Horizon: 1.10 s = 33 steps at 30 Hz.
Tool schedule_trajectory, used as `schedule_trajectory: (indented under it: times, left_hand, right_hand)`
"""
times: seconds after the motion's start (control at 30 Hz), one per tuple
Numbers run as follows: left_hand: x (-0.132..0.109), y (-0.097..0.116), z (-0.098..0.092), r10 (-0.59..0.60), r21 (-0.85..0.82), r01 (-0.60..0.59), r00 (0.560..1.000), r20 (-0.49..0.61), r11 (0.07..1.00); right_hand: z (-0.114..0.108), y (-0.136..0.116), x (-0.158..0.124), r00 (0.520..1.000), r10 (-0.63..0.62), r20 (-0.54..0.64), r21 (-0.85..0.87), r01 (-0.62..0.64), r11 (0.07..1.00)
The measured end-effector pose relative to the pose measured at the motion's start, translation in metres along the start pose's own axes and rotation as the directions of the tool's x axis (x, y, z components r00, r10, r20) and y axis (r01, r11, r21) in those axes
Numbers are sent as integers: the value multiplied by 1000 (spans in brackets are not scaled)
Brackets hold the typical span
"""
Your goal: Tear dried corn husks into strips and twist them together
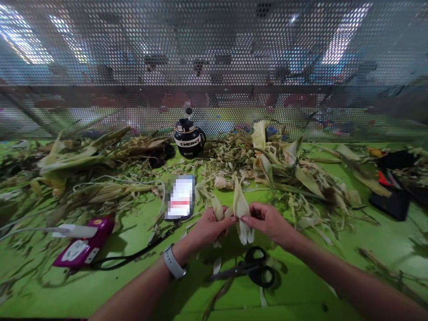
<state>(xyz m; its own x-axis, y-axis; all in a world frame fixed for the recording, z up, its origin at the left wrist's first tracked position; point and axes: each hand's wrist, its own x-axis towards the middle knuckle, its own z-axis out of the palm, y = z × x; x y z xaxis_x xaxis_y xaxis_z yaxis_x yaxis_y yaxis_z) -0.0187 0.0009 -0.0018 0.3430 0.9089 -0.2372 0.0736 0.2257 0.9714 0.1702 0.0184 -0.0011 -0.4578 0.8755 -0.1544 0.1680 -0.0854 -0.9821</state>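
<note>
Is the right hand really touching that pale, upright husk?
Touching. In the head view, the right hand has its thumb over the edge of the pale husk, no gap showing.

The slender cream-green husk piece (pixel 240 201) looks matt, papery and finely ribbed. At far right, the tangled heap of green-brown husks (pixel 306 178) looks dry, rough and fibrous. The bright green worktop (pixel 301 290) is smooth with a soft sheen. The near black-handled scissors (pixel 251 266) combine smooth plastic loops with metal blades. The far grey perforated screen (pixel 214 40) looks metal.
</note>
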Motion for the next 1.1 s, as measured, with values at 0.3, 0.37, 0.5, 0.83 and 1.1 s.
schedule_trajectory:
  times: [0.3, 0.37, 0.5, 0.83, 1.1]
  left_hand:
    - [2, -6, -1, 58, 84, -66, 994, 89, 994]
    - [3, -8, -2, 72, 122, -85, 992, 101, 989]
    - [3, -11, -2, 153, 244, -174, 983, 102, 954]
    - [-1, -3, 1, 261, 476, -280, 959, 108, 834]
    - [0, -1, -1, 247, 538, -283, 959, 140, 794]
  right_hand:
    - [-1, -4, -4, 998, -51, 27, -342, 58, 938]
    - [0, -5, -5, 997, -79, 17, -419, 79, 905]
    - [2, -7, -7, 992, -124, 26, -543, 118, 831]
    - [3, -10, -10, 991, -97, 90, -706, 133, 696]
    - [2, -5, -9, 988, -94, 119, -706, 151, 692]
